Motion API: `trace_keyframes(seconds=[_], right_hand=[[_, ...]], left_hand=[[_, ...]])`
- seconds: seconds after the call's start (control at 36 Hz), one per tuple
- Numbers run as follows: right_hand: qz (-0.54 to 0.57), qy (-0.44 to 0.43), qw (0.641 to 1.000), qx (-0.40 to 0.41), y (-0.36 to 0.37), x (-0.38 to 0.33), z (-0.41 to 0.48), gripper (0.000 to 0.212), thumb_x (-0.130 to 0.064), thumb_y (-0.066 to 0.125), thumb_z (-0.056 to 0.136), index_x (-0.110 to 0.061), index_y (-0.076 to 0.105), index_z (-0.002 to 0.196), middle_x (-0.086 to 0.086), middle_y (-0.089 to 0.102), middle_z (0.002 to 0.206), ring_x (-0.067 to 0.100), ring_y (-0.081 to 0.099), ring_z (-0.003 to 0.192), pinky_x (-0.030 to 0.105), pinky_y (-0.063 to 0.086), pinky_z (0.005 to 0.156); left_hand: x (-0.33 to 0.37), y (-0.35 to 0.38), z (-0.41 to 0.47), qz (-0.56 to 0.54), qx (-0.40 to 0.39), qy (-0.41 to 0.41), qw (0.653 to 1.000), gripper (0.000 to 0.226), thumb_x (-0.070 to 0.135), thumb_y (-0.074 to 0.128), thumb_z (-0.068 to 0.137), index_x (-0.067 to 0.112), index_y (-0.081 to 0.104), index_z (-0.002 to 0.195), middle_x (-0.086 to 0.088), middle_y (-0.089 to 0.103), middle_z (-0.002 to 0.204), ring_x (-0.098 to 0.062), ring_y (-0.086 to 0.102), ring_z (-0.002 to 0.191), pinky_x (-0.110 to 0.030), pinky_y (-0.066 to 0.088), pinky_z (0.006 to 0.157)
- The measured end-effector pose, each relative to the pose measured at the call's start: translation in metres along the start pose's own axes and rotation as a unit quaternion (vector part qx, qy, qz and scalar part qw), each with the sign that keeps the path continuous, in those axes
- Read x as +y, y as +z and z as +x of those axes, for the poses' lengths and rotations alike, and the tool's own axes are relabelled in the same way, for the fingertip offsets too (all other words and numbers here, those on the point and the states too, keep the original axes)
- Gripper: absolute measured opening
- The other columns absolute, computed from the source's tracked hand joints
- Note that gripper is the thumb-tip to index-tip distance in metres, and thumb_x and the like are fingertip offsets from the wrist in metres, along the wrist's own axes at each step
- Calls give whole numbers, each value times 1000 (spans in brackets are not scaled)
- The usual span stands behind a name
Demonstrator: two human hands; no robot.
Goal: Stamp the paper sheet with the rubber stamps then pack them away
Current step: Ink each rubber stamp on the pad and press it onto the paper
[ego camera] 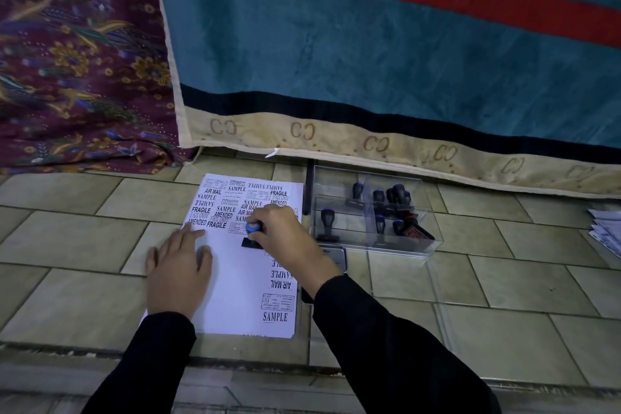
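I see the paper sheet (235,286) lying flat on the tiled floor (504,279), its far end close to the hem of a teal blanket (369,44). The far half of the sheet is crowded with black prints. The left hand (178,265) rests on the sheet's left edge with its fingers spread flat. The right hand (285,232) curls its fingers round the blue-topped stamp (252,228), whose black base sits on the middle of the sheet. Just beside the sheet's right edge stands a clear box (400,245) holding more stamps (398,193). An ink pad (336,257) shows partly behind the right wrist.
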State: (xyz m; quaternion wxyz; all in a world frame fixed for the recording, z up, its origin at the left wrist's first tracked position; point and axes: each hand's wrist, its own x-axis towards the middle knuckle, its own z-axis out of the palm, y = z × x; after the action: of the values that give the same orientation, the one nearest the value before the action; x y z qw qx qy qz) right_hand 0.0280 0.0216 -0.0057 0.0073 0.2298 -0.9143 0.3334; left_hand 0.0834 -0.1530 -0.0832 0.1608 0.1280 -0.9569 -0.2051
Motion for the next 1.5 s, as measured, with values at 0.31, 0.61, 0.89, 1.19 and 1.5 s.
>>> trace_keyframes(seconds=[0.31, 0.61, 0.89, 1.19, 1.5], right_hand=[[11, 20, 1000, -10, 0, -1, 4, 6, 4, 59, 80, -1, 62, 82, 15, 64, 88, 23, 54, 77, 32, 48, 71], [15, 19, 1000, -7, 3, -3, -4, 13, 6, 55, 81, -6, 56, 77, 12, 62, 89, 17, 53, 74, 40, 53, 70], [34, 33, 999, 12, 5, -3, -5, 11, 0, 59, 82, -2, 64, 92, 18, 65, 98, 30, 59, 90, 38, 51, 77], [142, 86, 964, 207, -79, 13, -7, 29, -6, 66, 83, -9, 61, 112, 5, 69, 99, 8, 63, 79, 21, 54, 81], [-94, 181, 970, 135, -116, 91, -34, 21, -6, 65, 80, -7, 62, 101, 10, 60, 106, 16, 55, 82, 21, 43, 73]], left_hand=[[2, -2, 0, 10, -11, -3, 1000, 47, 36, 35, 85, 18, 55, 123, -5, 50, 141, -25, 46, 128, -50, 23, 109], [4, -2, 0, 11, -11, -6, 1000, 43, 34, 37, 85, 17, 55, 121, -6, 50, 140, -27, 47, 126, -52, 25, 108], [6, -5, -1, 3, -7, -12, 1000, 46, 37, 34, 82, 19, 56, 118, -4, 51, 139, -26, 46, 126, -50, 23, 108], [5, -4, -2, 13, -5, -13, 1000, 46, 36, 35, 82, 19, 56, 119, -3, 53, 138, -26, 48, 124, -48, 24, 108], [5, -3, -2, 8, -6, -14, 1000, 46, 35, 35, 83, 19, 56, 121, -4, 52, 138, -26, 47, 126, -47, 22, 108]])
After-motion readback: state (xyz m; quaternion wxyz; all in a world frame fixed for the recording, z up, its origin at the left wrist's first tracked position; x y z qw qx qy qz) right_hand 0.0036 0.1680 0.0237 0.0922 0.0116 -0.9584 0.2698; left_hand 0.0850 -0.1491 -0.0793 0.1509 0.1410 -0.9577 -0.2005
